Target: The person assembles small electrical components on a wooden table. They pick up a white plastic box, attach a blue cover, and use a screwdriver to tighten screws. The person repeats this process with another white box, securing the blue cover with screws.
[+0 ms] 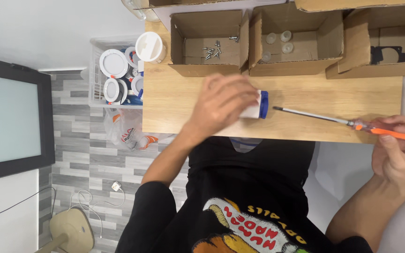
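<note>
left hand (pixel 221 105) covers most of the white-and-blue part (pixel 258 105), and the top boxes (pixel 352 4) are cut off

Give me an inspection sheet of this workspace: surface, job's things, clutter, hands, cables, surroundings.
Surface: wooden table, pale, mostly bare in front of the boxes.
Job's things: white and blue part on the table; orange-handled screwdriver, tip pointing at it.
Clutter: open cardboard boxes at the far edge, one with screws, one with clear caps, one with a black plate.
Hands: left hand covers the part; right hand grips the screwdriver handle.
Cables: white cable on the floor.
Surroundings: crate of white round fittings, dark-framed panel, grey plank floor.
</note>
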